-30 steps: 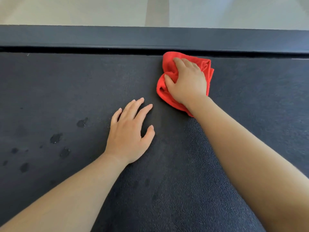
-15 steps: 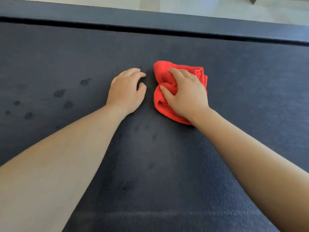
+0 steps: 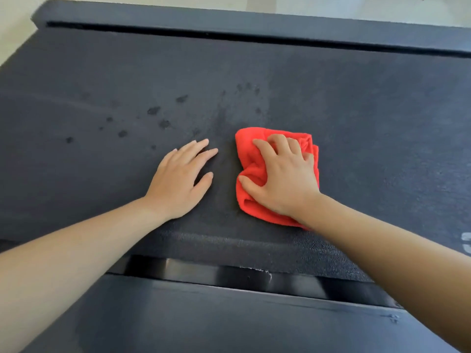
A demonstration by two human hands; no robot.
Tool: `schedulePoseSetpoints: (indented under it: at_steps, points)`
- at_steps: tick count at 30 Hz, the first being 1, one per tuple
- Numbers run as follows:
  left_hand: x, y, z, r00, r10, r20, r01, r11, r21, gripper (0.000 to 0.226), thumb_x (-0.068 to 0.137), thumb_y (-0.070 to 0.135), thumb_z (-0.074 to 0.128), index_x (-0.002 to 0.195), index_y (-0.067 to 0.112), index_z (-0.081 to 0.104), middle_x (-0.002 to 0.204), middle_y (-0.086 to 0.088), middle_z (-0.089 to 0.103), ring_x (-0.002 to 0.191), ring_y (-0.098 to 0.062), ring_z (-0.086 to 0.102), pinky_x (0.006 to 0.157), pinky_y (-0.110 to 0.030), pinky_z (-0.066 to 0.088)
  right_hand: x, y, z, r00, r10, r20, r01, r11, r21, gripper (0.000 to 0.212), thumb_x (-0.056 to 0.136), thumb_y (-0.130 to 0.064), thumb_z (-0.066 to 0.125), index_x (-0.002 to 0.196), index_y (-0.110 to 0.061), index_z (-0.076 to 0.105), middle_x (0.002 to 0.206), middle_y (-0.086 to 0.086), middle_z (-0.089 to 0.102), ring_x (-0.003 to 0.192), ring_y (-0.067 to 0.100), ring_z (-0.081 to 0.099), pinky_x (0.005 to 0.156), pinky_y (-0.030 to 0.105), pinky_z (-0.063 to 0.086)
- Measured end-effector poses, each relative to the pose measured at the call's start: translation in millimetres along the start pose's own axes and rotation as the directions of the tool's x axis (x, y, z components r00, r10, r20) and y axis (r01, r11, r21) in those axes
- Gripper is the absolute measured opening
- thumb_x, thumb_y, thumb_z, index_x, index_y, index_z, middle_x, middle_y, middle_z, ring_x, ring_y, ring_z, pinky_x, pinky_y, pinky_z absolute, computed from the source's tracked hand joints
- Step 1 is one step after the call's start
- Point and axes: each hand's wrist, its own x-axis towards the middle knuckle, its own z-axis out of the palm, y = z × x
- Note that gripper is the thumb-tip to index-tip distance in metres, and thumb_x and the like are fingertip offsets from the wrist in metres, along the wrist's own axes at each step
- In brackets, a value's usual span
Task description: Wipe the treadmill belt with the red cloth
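The dark treadmill belt (image 3: 356, 118) fills most of the view. A bunched red cloth (image 3: 248, 151) lies on it near the middle. My right hand (image 3: 283, 179) grips the cloth from above, fingers curled into its folds, and presses it onto the belt. My left hand (image 3: 181, 182) rests flat on the belt just left of the cloth, fingers straight, holding nothing. Several dark wet spots (image 3: 153, 110) dot the belt ahead of my left hand.
The far side rail (image 3: 229, 19) runs along the top, with pale floor (image 3: 153, 1) beyond. The near side rail (image 3: 229, 319) and a glossy gap strip (image 3: 204, 271) lie below my arms. White lettering (image 3: 466, 245) shows at the right edge.
My right hand has drawn the cloth from the far rail back toward me across the belt. My left hand slid back too. The near rail has come into view.
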Motion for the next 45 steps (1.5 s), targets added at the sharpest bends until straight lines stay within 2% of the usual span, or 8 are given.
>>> schedulePoseSetpoints:
  at_steps: [4,9,13,23,28,36,41,45]
  points:
    - [1.7,1.6,-0.4,1.000,-0.003,-0.025,0.003,1.000,0.013,0.047,0.093,0.030,0.047,0.139,0.023,0.041,0.150,0.001,0.032,0.140,-0.019,0.025,0.112,-0.041,0.020,22.8,-4.7,3.3,0.999,0.012,0.036,-0.013,1.000,0.008,0.067,0.077,-0.059,0.052,0.133,-0.024,0.041,0.138,0.003,0.039,0.128,0.028,0.032,0.096,0.050,0.032]
    - [0.6,2.4,-1.9,1.000,-0.003,-0.025,0.004,1.000,0.018,0.047,0.093,0.031,0.046,0.139,0.023,0.041,0.150,0.002,0.032,0.140,-0.019,0.024,0.113,-0.040,0.019,-0.3,-5.4,-4.1,0.997,-0.069,0.046,0.065,0.993,0.099,0.063,0.080,-0.051,0.055,0.132,-0.017,0.044,0.136,0.005,0.047,0.128,0.028,0.038,0.099,0.047,0.037]
    - [0.3,2.3,-2.5,1.000,-0.002,-0.026,0.003,1.000,0.012,0.048,0.092,0.030,0.047,0.139,0.022,0.041,0.150,0.001,0.033,0.140,-0.019,0.025,0.112,-0.041,0.020,-43.2,-12.9,-2.9,0.987,-0.159,0.031,0.155,0.982,0.111,0.062,0.078,-0.051,0.051,0.130,-0.017,0.047,0.135,0.007,0.049,0.126,0.030,0.042,0.097,0.048,0.041]
    - [-0.1,2.7,-3.3,1.000,0.005,-0.026,-0.005,1.000,0.009,0.048,0.092,0.030,0.047,0.139,0.023,0.040,0.150,0.000,0.033,0.139,-0.021,0.026,0.112,-0.042,0.021,-21.7,-22.3,-0.2,0.994,-0.107,0.032,0.107,0.994,0.016,0.059,0.079,-0.053,0.052,0.128,-0.021,0.047,0.132,0.001,0.048,0.121,0.026,0.042,0.086,0.045,0.042]
    - [-4.9,-2.4,-5.8,0.999,0.035,0.041,-0.035,0.999,0.008,0.050,0.095,0.031,0.042,0.143,0.023,0.033,0.154,0.001,0.023,0.143,-0.020,0.016,0.114,-0.040,0.013,-51.1,-23.3,-1.1,0.990,-0.138,-0.040,0.138,0.990,0.013,0.058,0.076,-0.054,0.047,0.123,-0.020,0.051,0.124,0.003,0.053,0.114,0.029,0.050,0.078,0.046,0.047]
    - [-15.8,-5.2,-4.9,0.999,0.030,-0.019,-0.029,1.000,0.004,0.047,0.093,0.029,0.047,0.139,0.021,0.041,0.151,0.000,0.031,0.140,-0.021,0.025,0.113,-0.041,0.018,-12.0,-29.6,2.6,0.999,-0.048,-0.012,0.048,0.999,0.011,0.056,0.078,-0.052,0.053,0.124,-0.021,0.050,0.129,0.000,0.049,0.117,0.027,0.044,0.083,0.045,0.041]
    - [-15.8,-4.3,-6.6,1.000,0.028,-0.009,-0.028,1.000,0.001,0.049,0.093,0.030,0.046,0.140,0.021,0.038,0.152,0.003,0.029,0.141,-0.018,0.022,0.113,-0.037,0.015,-38.5,-31.2,2.4,0.995,-0.079,-0.058,0.079,0.997,0.007,0.056,0.076,-0.054,0.047,0.121,-0.022,0.050,0.122,0.001,0.052,0.110,0.027,0.049,0.077,0.045,0.044]
    - [-10.8,-5.7,-7.2,1.000,0.012,-0.018,-0.013,1.000,-0.028,0.052,0.092,0.031,0.048,0.141,0.017,0.036,0.152,0.002,0.029,0.141,-0.018,0.022,0.112,-0.037,0.016,-30.4,-31.1,2.9,0.997,-0.076,-0.019,0.076,0.997,0.019,0.058,0.075,-0.055,0.050,0.123,-0.023,0.051,0.127,0.001,0.051,0.115,0.027,0.047,0.082,0.046,0.044]
